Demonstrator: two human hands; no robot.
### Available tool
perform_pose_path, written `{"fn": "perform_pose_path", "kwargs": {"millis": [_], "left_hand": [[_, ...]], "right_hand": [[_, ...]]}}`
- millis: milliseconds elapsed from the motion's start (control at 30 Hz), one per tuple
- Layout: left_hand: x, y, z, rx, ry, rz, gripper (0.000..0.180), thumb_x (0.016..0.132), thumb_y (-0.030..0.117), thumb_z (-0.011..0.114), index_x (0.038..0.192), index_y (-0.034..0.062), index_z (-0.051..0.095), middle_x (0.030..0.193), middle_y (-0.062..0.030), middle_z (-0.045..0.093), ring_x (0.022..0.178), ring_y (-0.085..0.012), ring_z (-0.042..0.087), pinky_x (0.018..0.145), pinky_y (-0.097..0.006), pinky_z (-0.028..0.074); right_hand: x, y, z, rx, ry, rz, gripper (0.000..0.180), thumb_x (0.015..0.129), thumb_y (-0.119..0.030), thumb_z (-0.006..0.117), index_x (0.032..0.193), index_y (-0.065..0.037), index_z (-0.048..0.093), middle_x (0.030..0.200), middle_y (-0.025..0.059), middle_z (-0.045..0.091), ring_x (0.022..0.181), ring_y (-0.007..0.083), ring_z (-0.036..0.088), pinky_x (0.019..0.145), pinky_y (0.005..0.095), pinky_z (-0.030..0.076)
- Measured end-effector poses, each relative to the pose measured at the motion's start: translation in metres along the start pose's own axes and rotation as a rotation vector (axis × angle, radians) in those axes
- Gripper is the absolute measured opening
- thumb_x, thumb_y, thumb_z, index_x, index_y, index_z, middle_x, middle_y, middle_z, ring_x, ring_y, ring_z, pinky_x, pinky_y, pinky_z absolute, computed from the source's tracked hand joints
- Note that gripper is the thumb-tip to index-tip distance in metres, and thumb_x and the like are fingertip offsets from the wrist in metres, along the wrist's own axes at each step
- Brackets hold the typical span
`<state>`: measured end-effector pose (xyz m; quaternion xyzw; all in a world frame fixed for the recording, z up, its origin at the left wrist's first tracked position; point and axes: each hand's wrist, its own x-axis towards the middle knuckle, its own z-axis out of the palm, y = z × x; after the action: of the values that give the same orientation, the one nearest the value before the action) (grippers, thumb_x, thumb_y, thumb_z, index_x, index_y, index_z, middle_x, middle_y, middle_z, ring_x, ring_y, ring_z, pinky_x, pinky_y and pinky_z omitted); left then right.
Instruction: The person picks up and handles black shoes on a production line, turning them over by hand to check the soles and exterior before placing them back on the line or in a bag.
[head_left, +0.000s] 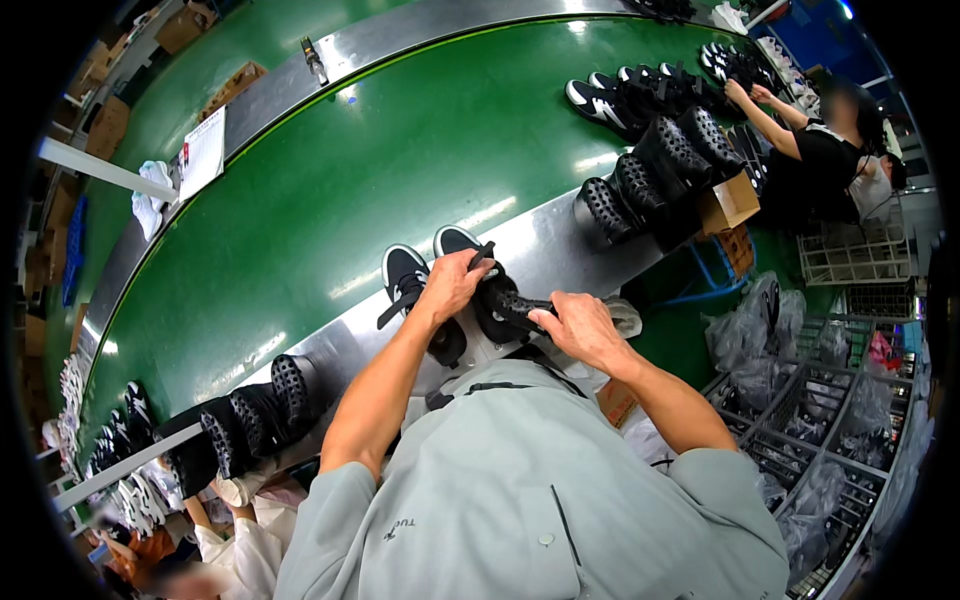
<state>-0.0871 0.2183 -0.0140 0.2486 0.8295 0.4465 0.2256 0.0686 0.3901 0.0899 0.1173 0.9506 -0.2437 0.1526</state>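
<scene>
A pair of black sneakers with pale trim lies on the steel ledge in front of me, toes pointing away. My left hand (455, 287) is closed at the opening of the right-hand sneaker (457, 238), pinching a black strap that sticks out beside its fingers. My right hand (582, 326) grips the near end of a black, dotted insole (516, 306). The insole's far end reaches the heel opening of that same sneaker; how far inside it goes is hidden. Beside it, the left-hand sneaker (403, 268) has a loose black strap across its top, with my left wrist close by.
Stacks of black dotted insoles stand on the ledge, right (680, 155) and left (250, 425). Black sneakers (610, 105) line the green conveyor belt (330, 200). A co-worker (835, 150) works at far right. Wire crates (800, 430) with plastic bags are at my right.
</scene>
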Motion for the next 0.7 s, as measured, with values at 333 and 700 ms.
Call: {"fn": "perform_pose_path", "kwargs": {"millis": [333, 700], "left_hand": [[0.014, 0.006, 0.013, -0.016, -0.005, 0.382, 0.032, 0.091, 0.018, 0.07, 0.118, 0.0025, 0.066, 0.098, -0.015, 0.069, 0.089, -0.0295, 0.065, 0.08, -0.041, 0.052], [-0.008, 0.0, 0.065, 0.125, 0.009, -0.158, 0.105, 0.072, 0.02, 0.08, 0.153, -0.0054, 0.019, 0.087, -0.0267, 0.07, 0.085, -0.0445, 0.069, 0.079, -0.047, 0.056]], "right_hand": [[0.037, 0.008, 0.077, 0.084, 0.386, -0.104, 0.025, 0.089, -0.016, 0.067, 0.106, 0.001, 0.058, 0.1, 0.0207, 0.061, 0.097, 0.0402, 0.061, 0.079, 0.0486, 0.051], [0.058, 0.03, 0.09, 0.331, 0.485, 0.057, 0.05, 0.079, -0.01, 0.078, 0.12, 0.003, 0.053, 0.108, 0.0248, 0.062, 0.096, 0.0405, 0.064, 0.08, 0.0451, 0.052]]}}
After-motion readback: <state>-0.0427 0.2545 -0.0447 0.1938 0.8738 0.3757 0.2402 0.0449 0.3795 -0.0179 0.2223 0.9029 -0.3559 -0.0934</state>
